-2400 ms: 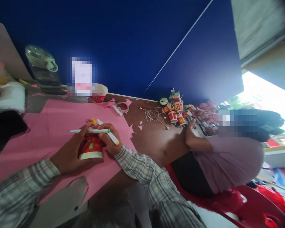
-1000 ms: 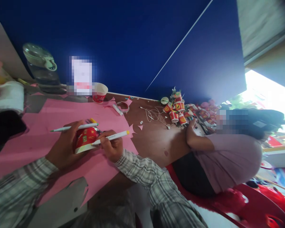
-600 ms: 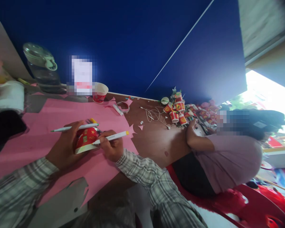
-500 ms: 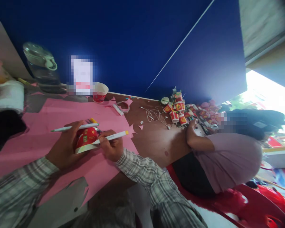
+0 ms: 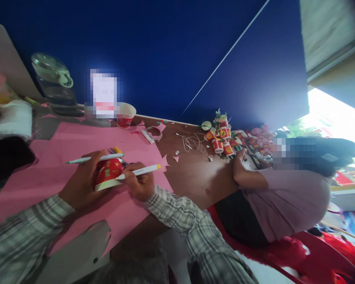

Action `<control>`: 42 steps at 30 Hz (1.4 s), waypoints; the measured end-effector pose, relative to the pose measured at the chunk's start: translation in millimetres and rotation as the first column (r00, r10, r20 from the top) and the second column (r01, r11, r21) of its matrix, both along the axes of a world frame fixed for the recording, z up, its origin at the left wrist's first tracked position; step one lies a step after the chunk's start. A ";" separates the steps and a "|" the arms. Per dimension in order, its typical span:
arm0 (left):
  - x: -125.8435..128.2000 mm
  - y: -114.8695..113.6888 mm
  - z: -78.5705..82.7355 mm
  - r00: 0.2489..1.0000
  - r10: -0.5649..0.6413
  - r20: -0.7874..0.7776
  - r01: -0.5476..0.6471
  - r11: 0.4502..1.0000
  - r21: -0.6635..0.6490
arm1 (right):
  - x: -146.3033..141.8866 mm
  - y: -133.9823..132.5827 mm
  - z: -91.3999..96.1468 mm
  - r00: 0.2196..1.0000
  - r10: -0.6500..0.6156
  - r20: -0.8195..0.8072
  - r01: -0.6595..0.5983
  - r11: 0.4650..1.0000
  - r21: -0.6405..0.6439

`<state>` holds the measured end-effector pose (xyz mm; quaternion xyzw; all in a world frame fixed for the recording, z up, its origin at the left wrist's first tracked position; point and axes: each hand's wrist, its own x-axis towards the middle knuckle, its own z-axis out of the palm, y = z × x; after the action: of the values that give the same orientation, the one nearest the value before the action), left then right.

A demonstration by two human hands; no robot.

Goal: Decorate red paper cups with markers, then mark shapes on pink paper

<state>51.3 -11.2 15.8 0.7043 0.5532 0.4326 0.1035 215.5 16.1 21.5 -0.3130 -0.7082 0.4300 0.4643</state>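
Observation:
My left hand (image 5: 84,173) is closed around a red paper cup (image 5: 109,169) with gold prints and a pale yellow-green band near its rim. A second marker, white with a green tip (image 5: 111,157), is tucked in the same hand, lying across the top of the cup. Between the fingers of my right hand (image 5: 140,183) is a white marker with a yellow end (image 5: 146,170). Its tip meets the cup's pale band, or comes very close to it. Both hands are over a large pink paper sheet (image 5: 77,144).
A clear water bottle (image 5: 55,85) and another paper cup (image 5: 126,115) stand along the blue wall. A glue tube (image 5: 148,137), a white cable (image 5: 192,142) and paper scraps lie on the brown table. Decorated cups (image 5: 221,136) are clustered near a seated person (image 5: 286,197) at right.
The whole view has shifted slightly to the right. My hands keep nearly the same hold on the cup and markers.

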 end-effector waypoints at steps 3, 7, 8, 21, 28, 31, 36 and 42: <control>-0.5 -0.2 -1.7 1.000 0.005 -0.008 -0.005 1.000 0.009 | 0.0 0.0 -0.5 1.000 -0.001 -0.006 0.001 1.000 0.002; -1.2 -0.1 -3.7 1.000 0.003 -0.006 -0.003 1.000 -0.002 | 0.2 0.0 -2.5 1.000 -0.002 -0.021 0.002 1.000 -0.009; -1.1 0.0 -3.7 1.000 -0.001 -0.004 0.001 1.000 -0.003 | 0.3 0.0 -2.6 1.000 0.000 -0.020 0.000 1.000 -0.011; -0.9 1.5 -2.7 1.000 -0.001 0.000 0.001 1.000 0.008 | 0.7 0.2 -1.7 1.000 -0.013 0.018 0.013 1.000 -0.012; -0.7 1.3 -1.3 1.000 0.003 0.010 -0.003 1.000 -0.013 | 0.3 0.0 0.3 1.000 0.002 -0.003 -0.002 1.000 -0.029; -0.6 0.6 -1.1 1.000 -0.008 0.001 0.008 1.000 0.010 | 0.2 0.2 -0.9 1.000 0.006 -0.013 -0.006 1.000 -0.023; -0.4 0.6 -2.5 1.000 -0.002 0.006 0.002 1.000 0.017 | 0.4 -0.1 -2.0 1.000 0.000 -0.009 0.000 1.000 -0.028; -0.1 1.7 -0.9 1.000 0.002 0.006 -0.002 1.000 -0.024 | 0.3 0.3 -4.3 1.000 0.008 0.004 -0.008 1.000 -0.024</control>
<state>51.2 -9.6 14.9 0.7014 0.5586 0.4280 0.1131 215.8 16.4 17.3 -0.3168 -0.7052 0.4395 0.4573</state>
